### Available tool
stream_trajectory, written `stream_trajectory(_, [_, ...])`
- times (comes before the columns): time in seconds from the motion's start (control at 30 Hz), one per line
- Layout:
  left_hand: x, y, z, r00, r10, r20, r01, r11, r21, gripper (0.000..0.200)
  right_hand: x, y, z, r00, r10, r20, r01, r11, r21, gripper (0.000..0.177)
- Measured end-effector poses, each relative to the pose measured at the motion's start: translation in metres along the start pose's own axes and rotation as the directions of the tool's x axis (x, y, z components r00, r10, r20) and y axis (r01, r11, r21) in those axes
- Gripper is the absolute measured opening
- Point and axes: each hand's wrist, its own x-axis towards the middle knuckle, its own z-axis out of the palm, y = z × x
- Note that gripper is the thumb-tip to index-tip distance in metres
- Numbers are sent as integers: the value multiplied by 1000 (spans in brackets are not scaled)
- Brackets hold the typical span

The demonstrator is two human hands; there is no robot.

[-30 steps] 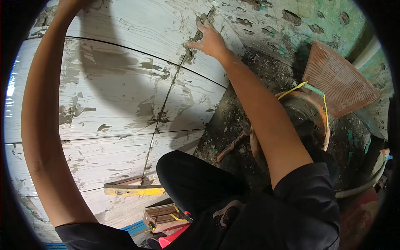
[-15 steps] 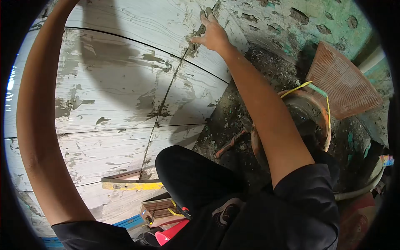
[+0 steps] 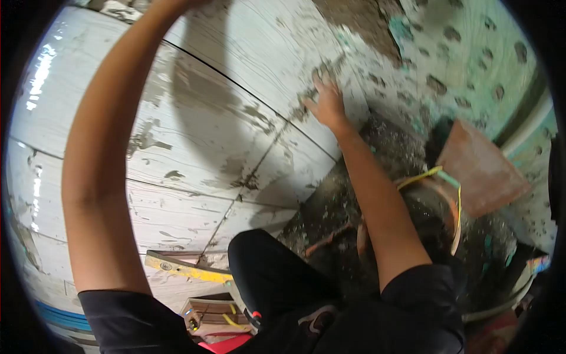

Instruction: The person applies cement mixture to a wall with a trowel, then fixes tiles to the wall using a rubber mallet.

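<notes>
Reaching high with the left hand (image 3: 194,3), cut off by the top edge of view; impossible to tell whether clenched, released or grasping anything. Well below that hand, a yellow spirit level (image 3: 194,271) beside the bent knee (image 3: 258,251), probably put there for easy reach. Below that again, a brown box (image 3: 215,312) with a yellow item inside, close to the same knee, perhaps for similar convenience.

Between the hands, the upper white tile (image 3: 259,53), bounded below by a dark joint and smeared with grey near the right hand (image 3: 329,101). Touching down there with the right fingers spread and slightly bent, grasping nothing visible, likely spread to share light pressure over the surface or to steady the reach.

Below the right hand, a reddish handle (image 3: 329,240) on the dirty ground, pointing toward the forearm. Farther right, partly behind that forearm, a round bucket (image 3: 453,207) with a yellow-and-green carrying loop, near enough for dipping into. Beyond, a reddish panel (image 3: 480,168) tilted against the pitted green wall (image 3: 471,59), presumably leaned for support.
</notes>
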Motion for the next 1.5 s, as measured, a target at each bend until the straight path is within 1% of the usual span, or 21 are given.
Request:
stream_trajectory(0.03, [0,0,-2,999,31,7,-31,999,23,68,-1,-4,-2,998,40,41,-41,999,8,81])
stream_trajectory(0.1, [-1,1,-10,997,18,70,-21,999,44,71,-2,-11,-6,992,82,96,-89,994,66,85])
stream_trajectory(0.17, [3,-1,-13,994,45,96,-51,997,59,72,1,-15,-9,994,73,80,-74,997,2,88])
stream_trajectory(0.2, [3,-6,-13,996,62,64,-64,998,22,69,1,-17,-9,994,75,74,-73,997,-27,89])
stream_trajectory(0.3, [17,-24,1,988,155,2,-155,987,-36,64,2,-16,-9,997,58,56,-63,995,83,91])
stream_trajectory(0.33, [13,-27,-6,982,187,2,-187,982,-40,57,2,-17,-11,996,61,58,-67,992,103,90])
stream_trajectory(0.43, [29,-32,4,985,161,55,-159,986,-51,54,2,-19,-15,989,95,114,-106,989,102,91])
stream_trajectory(0.53, [31,-32,6,986,154,58,-151,987,-56,50,3,-18,-16,991,80,111,-94,988,125,92])
stream_trajectory(0.63, [30,-31,5,984,172,47,-170,985,-37,47,3,-17,-14,987,104,126,-120,985,126,93])
stream_trajectory(0.73, [29,-32,4,980,193,52,-190,980,-52,44,3,-17,-14,990,80,112,-96,984,150,93])
stream_trajectory(0.83, [27,-31,3,981,190,44,-186,980,-76,44,2,-17,-13,990,93,103,-106,986,129,92])
stream_trajectory(0.93, [27,-33,7,981,195,19,-193,978,-83,45,2,-16,-11,993,75,91,-85,990,117,92])
stream_trajectory(1.03, [25,-39,12,959,270,-91,-281,949,-140,43,3,-17,-12,989,102,111,-116,984,132,92])
stream_trajectory(1.13, [19,-36,8,967,241,-80,-253,945,-208,33,2,-16,-12,988,100,118,-114,986,121,92])
stream_trajectory(1.23, [17,-36,9,970,224,-98,-242,939,-244,35,3,-17,-13,986,106,126,-121,985,125,91])
stream_trajectory(1.33, [16,-32,6,980,184,-81,-197,956,-218,34,3,-19,-15,980,134,150,-154,980,128,91])
stream_trajectory(1.43, [14,-30,5,983,163,-90,-179,959,-218,34,2,-17,-15,989,94,112,-110,984,140,90])
stream_trajectory(1.5, [16,-28,6,988,142,-68,-150,978,-142,41,3,-14,-15,992,75,104,-89,986,139,89])
